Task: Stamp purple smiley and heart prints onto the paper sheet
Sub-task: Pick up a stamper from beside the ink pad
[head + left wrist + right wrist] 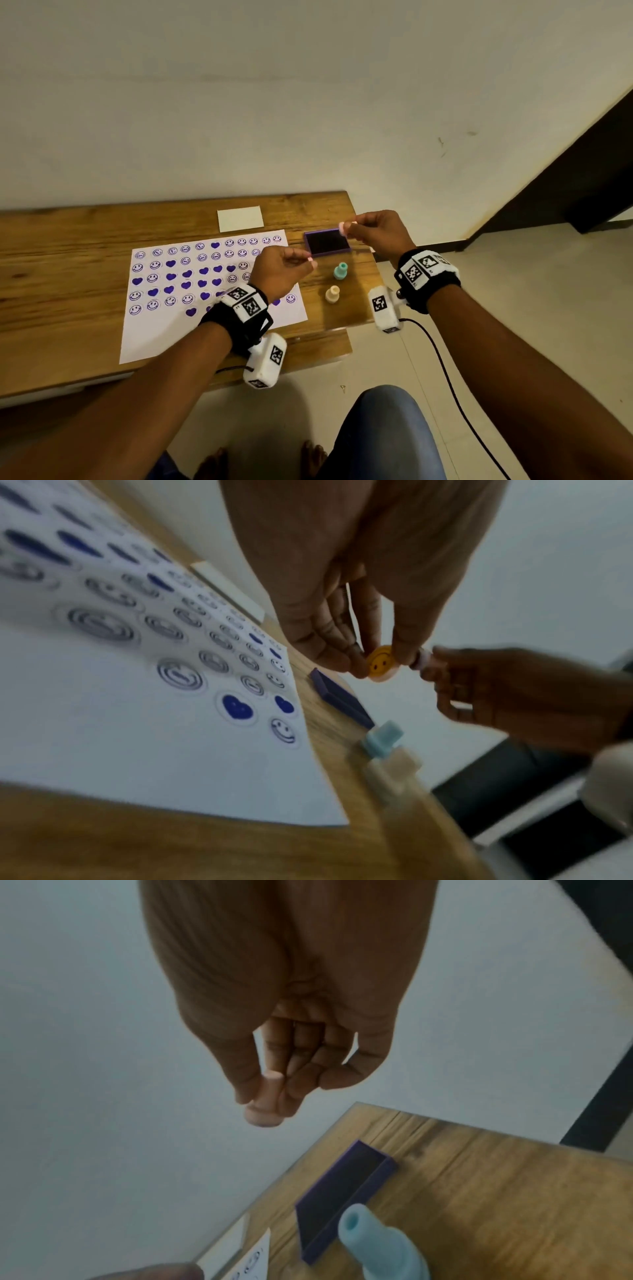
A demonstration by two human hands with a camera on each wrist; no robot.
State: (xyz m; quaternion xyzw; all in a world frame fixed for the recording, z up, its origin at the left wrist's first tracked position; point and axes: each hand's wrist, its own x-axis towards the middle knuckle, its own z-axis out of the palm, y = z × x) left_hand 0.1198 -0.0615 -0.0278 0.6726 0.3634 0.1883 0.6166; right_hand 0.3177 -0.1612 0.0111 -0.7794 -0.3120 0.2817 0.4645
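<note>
The white paper sheet (212,329) lies on the wooden table and carries several rows of purple smiley and heart prints. Above the table's right part, my right hand (350,231) pinches a small pink stamp (342,228) over the open purple ink pad (327,242). The right wrist view shows the pink stamp (264,1100) between thumb and fingers, its base pointing away. My left hand (306,262) pinches a round pink cap (381,663) with a yellow smiley face on it, just left of the stamp. The cap and the stamp are apart.
A teal stamp (340,270) and a cream stamp (332,294) stand upright on the table between the paper and the right edge (368,274). A blank white card (240,218) lies behind the paper. A wall runs along the table's far side.
</note>
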